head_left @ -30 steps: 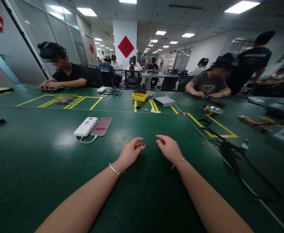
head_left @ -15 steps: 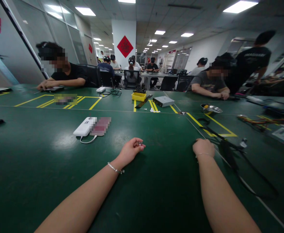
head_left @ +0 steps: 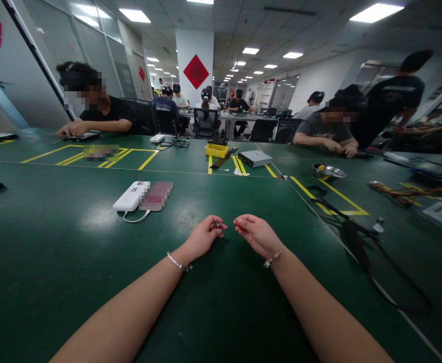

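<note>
My left hand point(head_left: 205, 235) rests over the green table point(head_left: 92, 282) with its fingers curled around a small shiny metal piece point(head_left: 218, 225), too small to name. Just to its right, a narrow gap apart, my right hand point(head_left: 257, 234) is closed in a pinch. A tiny bit of red point(head_left: 238, 227) shows at its fingertips; its kind cannot be made out. Each wrist wears a silver bracelet. Farther off to the left lies a white power bank point(head_left: 131, 196), joined by a short white cable to a pixelated reddish phone-shaped thing point(head_left: 156, 195).
Toward the back are a yellow bin point(head_left: 216, 150), a grey metal box point(head_left: 255, 158) and a shiny metal dish point(head_left: 329, 170). A black cable point(head_left: 390, 267) and coloured wires point(head_left: 398, 192) lie at right. People sit across the table on both sides.
My right hand has moved left from the right side of the table to beside my left hand, with a bit of red now at its fingertips. My left hand has hardly moved.
</note>
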The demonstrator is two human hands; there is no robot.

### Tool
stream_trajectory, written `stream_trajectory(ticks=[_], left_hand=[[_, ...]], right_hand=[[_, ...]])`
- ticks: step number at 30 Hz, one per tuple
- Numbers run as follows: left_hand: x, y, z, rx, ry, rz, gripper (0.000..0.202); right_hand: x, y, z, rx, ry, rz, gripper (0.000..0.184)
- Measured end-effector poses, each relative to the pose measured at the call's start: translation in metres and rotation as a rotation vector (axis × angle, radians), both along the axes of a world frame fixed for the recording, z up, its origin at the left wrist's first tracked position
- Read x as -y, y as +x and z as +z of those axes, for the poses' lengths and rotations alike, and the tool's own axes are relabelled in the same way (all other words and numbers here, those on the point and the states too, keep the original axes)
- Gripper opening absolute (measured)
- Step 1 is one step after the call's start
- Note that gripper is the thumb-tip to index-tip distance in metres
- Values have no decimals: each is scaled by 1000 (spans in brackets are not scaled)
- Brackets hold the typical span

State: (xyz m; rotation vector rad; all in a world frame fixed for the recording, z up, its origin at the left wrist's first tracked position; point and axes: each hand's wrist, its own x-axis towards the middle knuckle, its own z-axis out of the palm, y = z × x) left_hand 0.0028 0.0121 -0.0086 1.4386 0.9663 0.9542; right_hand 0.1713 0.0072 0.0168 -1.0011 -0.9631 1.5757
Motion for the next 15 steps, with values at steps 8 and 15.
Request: stream_trajectory(ticks=[8,15], left_hand=[[0,0,0,-72,42,16,34],[2,0,-3,-7,86,0,23]], right_hand=[[8,-14,-4,-173,-87,72,16],[6,-10,-7,-145,-100,130,23]])
